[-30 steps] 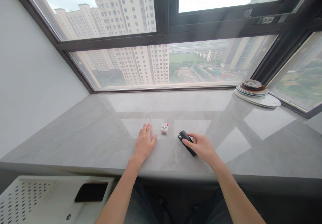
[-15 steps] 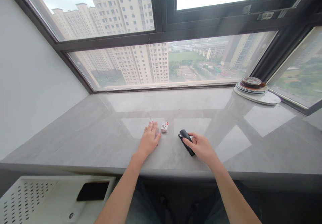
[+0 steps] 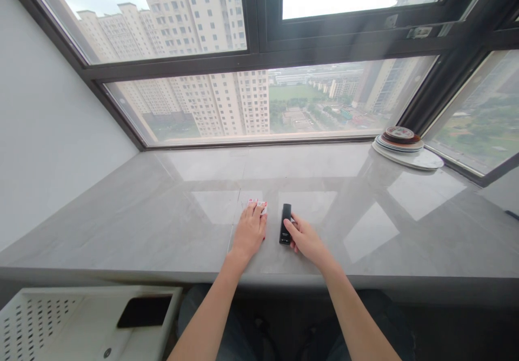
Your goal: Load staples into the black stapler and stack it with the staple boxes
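Two small white-and-red boxes point(image 3: 263, 205) stand side by side on the grey stone counter, largely covered by my left hand point(image 3: 249, 231). The fingers of that hand bend over their tops, and its thumb lies along the right side. To the right, my right hand point(image 3: 302, 236) grips a black stapler point(image 3: 285, 226) by its right side, thumb on top. The stapler rests on or just over the counter and points nearly straight away from me. A narrow gap separates it from the boxes.
A stack of plates point(image 3: 405, 147) sits at the counter's far right corner by the window frame. Below the front edge, at the left, is a white perforated tray point(image 3: 87, 318) with a dark phone-like slab point(image 3: 144, 312) in it. The counter point(image 3: 121, 226) ends at a window.
My left hand has shifted right and now covers both boxes, which are together. My right hand has moved left and turned the stapler from slanted to nearly straight.
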Demonstrator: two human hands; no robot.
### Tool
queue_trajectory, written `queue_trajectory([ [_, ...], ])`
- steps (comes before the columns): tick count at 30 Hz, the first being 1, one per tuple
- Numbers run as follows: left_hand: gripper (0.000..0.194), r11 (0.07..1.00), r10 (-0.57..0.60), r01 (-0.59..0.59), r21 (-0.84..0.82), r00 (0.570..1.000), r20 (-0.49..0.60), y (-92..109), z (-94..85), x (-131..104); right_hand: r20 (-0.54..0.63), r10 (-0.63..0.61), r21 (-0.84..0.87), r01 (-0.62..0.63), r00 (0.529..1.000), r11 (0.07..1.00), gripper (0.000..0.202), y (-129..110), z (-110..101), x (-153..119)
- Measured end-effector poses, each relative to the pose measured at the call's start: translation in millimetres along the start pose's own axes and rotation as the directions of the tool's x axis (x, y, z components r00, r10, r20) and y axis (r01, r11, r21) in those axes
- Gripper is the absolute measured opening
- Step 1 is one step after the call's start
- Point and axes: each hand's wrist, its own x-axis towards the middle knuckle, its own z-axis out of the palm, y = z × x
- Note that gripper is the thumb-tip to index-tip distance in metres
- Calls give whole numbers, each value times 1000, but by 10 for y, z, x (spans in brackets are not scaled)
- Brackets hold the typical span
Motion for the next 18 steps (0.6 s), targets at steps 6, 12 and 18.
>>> queue_trajectory([
  [6,38,998,-66,67,22,997,-39,-113,-188,-278,179,-121,34,117,976,993,53,-173,541,96],
  [12,40,993,-92,95,66,995,-42,-733,-522,-336,257,-176,56,167,950,984,51,-346,1124,353],
  [18,43,985,-116,123,120,991,-61,-1246,-721,-329,226,-183,53,175,957,983,50,-404,1572,571],
])
